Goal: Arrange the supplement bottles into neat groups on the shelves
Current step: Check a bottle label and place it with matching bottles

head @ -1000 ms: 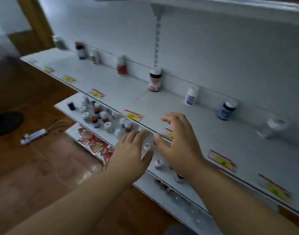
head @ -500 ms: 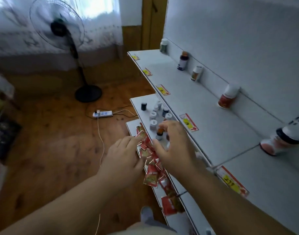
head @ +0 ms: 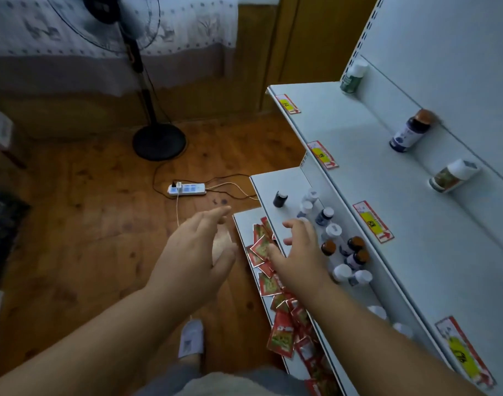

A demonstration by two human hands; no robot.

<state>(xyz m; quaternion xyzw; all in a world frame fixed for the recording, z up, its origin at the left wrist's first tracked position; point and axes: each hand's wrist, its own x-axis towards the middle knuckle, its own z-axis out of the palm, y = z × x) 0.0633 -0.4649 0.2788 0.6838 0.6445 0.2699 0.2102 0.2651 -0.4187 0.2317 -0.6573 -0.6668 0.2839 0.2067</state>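
Wooden floor (head: 73, 224), warm brown planks; standing fan (head: 147, 81) on a round black base near the back wall; white power strip (head: 186, 189) on the floor with cables trailing toward the shelves; wood door panel behind.

White metal shelving on the right, stepped in three tiers; top shelf (head: 387, 181) wide and mostly bare, red-yellow price tags (head: 373, 221) along its front edge, three bottles leaning on the back panel well apart: green-label (head: 353, 77), dark one with brown cap (head: 411, 131), white-cap one (head: 451, 176).

Middle shelf (head: 269, 190) narrower; cluster of supplement bottles (head: 336, 244) bunched near its inner side, one dark bottle (head: 279, 199) standing apart toward the front corner; lowest shelf (head: 241, 221) strewn with red sachets (head: 276, 284), some poking over the edge.

Right hand (head: 299, 252) over the middle shelf's front edge, just beside the cluster, fingers spread and relaxed, holding nothing; left hand (head: 199, 250) out over open floor beside the lowest shelf, fingers straight, loose, possibly blurred so contact unclear but nothing gripped.

Open floor left of the shelves.
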